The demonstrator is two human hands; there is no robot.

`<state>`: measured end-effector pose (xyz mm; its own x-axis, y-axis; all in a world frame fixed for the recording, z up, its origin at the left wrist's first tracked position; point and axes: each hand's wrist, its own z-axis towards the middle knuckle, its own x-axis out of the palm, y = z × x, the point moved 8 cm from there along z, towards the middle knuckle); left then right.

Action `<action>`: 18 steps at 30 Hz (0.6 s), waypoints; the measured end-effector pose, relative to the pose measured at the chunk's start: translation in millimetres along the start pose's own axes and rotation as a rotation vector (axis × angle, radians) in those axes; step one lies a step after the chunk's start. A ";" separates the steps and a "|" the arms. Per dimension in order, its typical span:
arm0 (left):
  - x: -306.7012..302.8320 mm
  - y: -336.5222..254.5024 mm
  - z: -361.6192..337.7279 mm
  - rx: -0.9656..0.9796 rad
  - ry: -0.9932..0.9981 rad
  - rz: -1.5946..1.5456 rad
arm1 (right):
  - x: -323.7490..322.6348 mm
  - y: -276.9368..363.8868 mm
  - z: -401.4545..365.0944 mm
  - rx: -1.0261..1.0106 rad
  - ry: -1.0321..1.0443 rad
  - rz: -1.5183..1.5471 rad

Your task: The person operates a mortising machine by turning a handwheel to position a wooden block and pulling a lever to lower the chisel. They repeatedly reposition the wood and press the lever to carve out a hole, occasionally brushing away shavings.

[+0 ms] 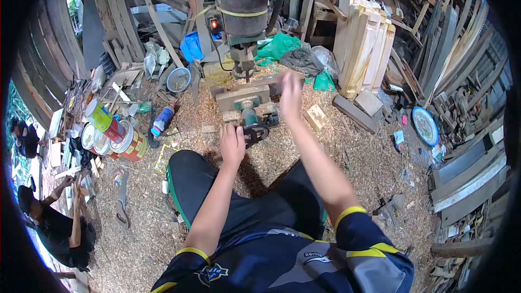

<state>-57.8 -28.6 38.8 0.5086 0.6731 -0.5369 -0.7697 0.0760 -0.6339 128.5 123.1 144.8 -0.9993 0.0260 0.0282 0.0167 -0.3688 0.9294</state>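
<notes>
Left hand (233, 144) down at the vise's (249, 115) near edge, grip unclear; blurred right hand (291, 97) hangs open, fingers straight, beside the wooden block's (241, 99) right end!

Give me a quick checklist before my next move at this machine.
1. Right hand off the bit: ok, it is to the right, apart from it.
2. Left hand gripping the black handwheel: cannot tell; it is right beside it.
3. Wooden piece tightly clamped: cannot tell.
4. Red light off: not ok, it glows.
5. Floor swept: not ok, wood shavings cover it.
</notes>
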 end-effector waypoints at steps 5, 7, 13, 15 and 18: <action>10.1 6.4 -12.3 0.022 0.061 0.036 | 3.0 -121.9 -125.1 -0.092 0.322 -0.198; 12.1 4.6 -12.6 0.018 0.064 0.040 | -0.7 -142.7 -141.4 -0.099 0.180 -0.166; -3.2 -17.2 0.5 0.057 -0.056 0.062 | -7.5 -200.0 -136.2 0.201 0.340 -0.137; -0.8 -17.5 -3.9 0.124 -0.052 0.168 | -8.7 -204.5 -140.8 0.201 0.325 -0.142; 3.8 5.1 -9.1 0.057 -0.084 0.169 | -2.1 -213.6 -139.9 0.205 0.344 -0.027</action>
<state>-56.3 -32.4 28.4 0.3376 0.7389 -0.5832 -0.8634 -0.0038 -0.5046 122.2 71.8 -105.2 -0.9520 -0.2928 -0.0895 -0.0376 -0.1781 0.9833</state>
